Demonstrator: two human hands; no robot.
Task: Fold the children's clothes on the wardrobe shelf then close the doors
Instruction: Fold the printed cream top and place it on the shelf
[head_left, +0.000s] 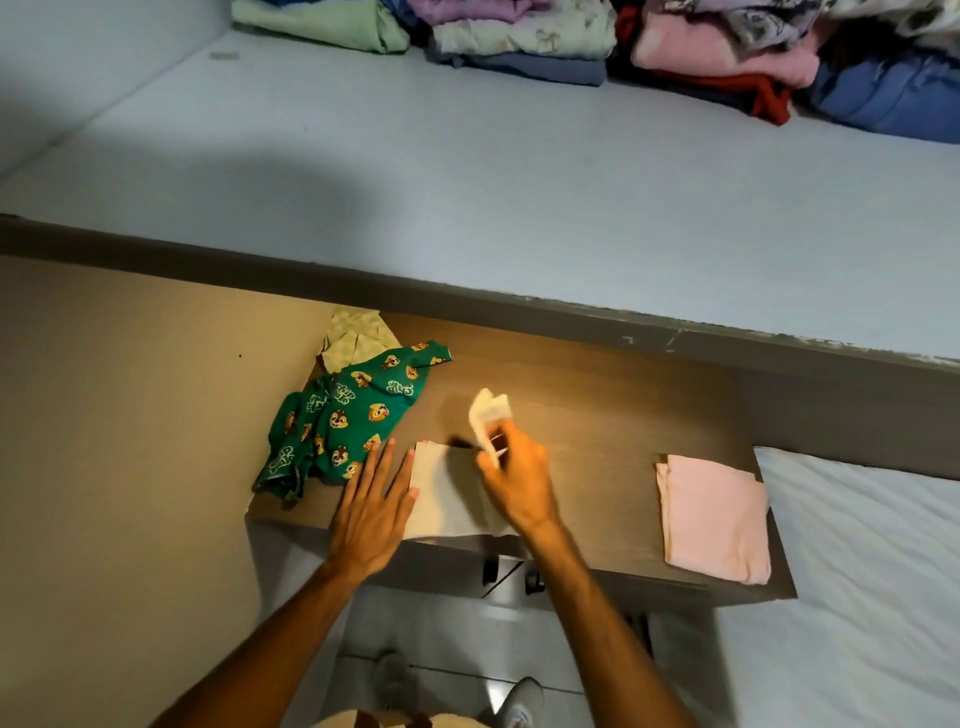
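A cream garment (447, 493) lies on the brown wooden shelf (597, 415), near its front edge. My left hand (371, 512) rests flat on the garment's left side, fingers spread. My right hand (517, 475) pinches one end of the same cream cloth and holds it lifted above the shelf. To the left lies a crumpled green garment with cartoon prints (343, 415), and behind it a pale checked piece (356, 335). A folded pink garment (714, 517) sits at the shelf's right end.
Above, a white upper shelf (467, 171) carries stacks of folded clothes (571, 36) at the back. A beige wall panel (130, 441) stands on the left. A white surface (857, 571) lies to the right. My feet (514, 701) show on the tiled floor below.
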